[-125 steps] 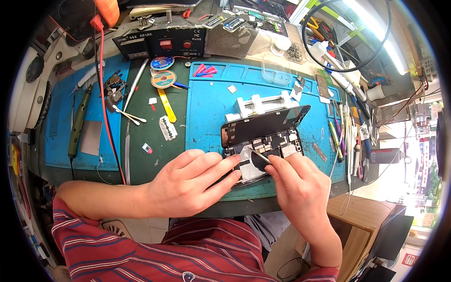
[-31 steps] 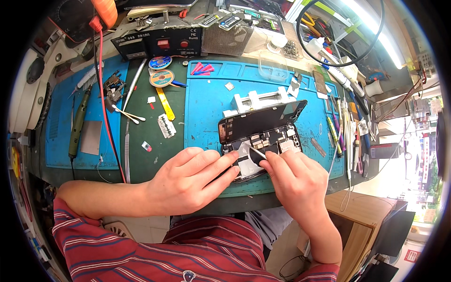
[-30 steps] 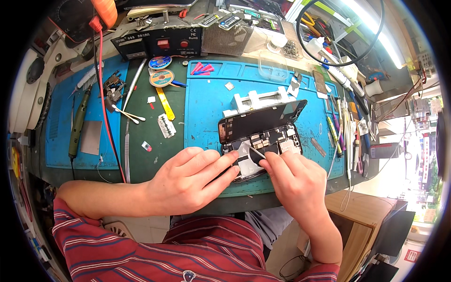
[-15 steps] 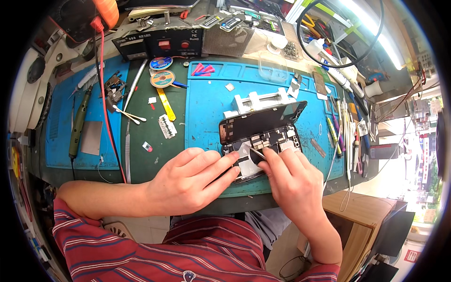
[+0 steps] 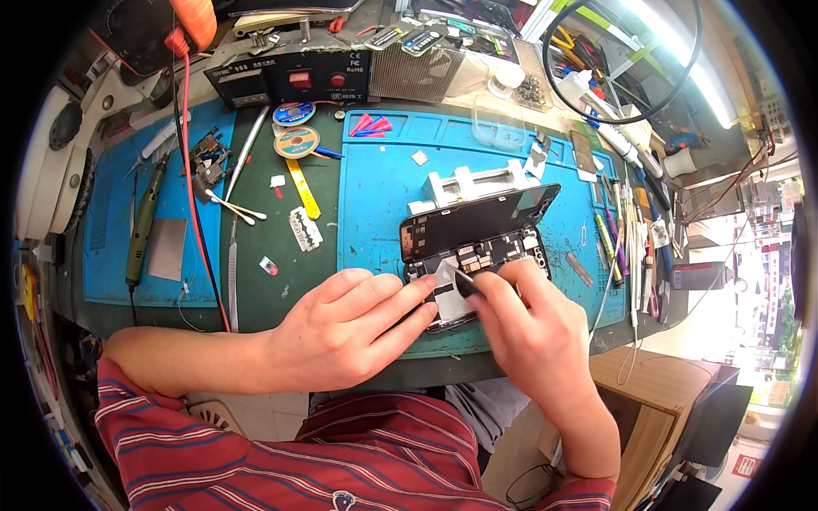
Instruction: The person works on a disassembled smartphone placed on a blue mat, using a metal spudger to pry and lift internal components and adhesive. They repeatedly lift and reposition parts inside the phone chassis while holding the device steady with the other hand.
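An opened phone (image 5: 452, 307) lies on the blue mat, its circuit board and battery area showing. Its dark screen (image 5: 477, 223) is tilted up at the far side, leaning toward a white holder (image 5: 477, 186). My left hand (image 5: 341, 328) steadies the phone's near left edge, fingertips against the frame and thumb hidden. In my right hand (image 5: 532, 332), closed fingers pinch a slim metal tool, seemingly tweezers (image 5: 461, 274). Its tip reaches a pale, pointed patch (image 5: 445, 273) inside the phone. Whatever the tip grips is too small to make out.
Left of the phone lie a razor blade (image 5: 304, 230), cotton swabs (image 5: 234, 207), a yellow strip (image 5: 302, 189) and wire spools (image 5: 296, 142). A green pen-shaped tool (image 5: 145, 226) rests farther left. Screwdrivers (image 5: 609, 243) line the right side. A power unit (image 5: 294, 81) stands behind.
My right hand has shifted slightly, its fingers curling more and the tool tilting over the phone's interior. My left hand stays at the phone's edge.
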`<state>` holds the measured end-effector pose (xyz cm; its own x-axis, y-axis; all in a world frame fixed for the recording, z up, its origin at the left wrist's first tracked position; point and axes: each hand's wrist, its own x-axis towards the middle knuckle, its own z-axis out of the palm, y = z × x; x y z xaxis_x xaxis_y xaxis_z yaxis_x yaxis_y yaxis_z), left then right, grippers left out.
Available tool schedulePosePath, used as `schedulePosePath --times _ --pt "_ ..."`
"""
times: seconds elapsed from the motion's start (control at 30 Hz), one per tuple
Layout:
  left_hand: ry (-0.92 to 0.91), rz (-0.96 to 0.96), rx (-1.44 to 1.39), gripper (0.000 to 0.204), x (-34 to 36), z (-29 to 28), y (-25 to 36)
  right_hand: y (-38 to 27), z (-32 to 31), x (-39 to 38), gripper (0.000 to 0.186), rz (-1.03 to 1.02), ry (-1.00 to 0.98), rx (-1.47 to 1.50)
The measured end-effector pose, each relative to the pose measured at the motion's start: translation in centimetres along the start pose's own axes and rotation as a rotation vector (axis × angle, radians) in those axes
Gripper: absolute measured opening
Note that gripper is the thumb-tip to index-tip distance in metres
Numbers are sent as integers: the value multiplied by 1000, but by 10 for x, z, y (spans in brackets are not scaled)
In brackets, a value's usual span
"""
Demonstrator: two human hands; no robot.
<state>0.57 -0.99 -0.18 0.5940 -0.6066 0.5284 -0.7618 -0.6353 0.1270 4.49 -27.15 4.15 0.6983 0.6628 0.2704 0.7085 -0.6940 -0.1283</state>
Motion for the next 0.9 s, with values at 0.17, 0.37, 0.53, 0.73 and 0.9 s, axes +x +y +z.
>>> schedulePosePath --times 0.17,0.37,0.53,0.73,0.9 --pt "-9 8 -4 37 0 1 -1 -2 2 -5 28 -62 -20 -136" --pt "-2 1 1 32 0 0 0 -1 -1 3 27 -86 8 -164" --pt "-1 3 0 32 1 0 0 0 1 0 33 61 2 132" --pt "2 2 -3 32 0 0 0 -3 -6 -2 36 -125 -8 -231" --pt "-8 8 -5 41 -3 3 -1 -9 -2 3 26 77 37 2"
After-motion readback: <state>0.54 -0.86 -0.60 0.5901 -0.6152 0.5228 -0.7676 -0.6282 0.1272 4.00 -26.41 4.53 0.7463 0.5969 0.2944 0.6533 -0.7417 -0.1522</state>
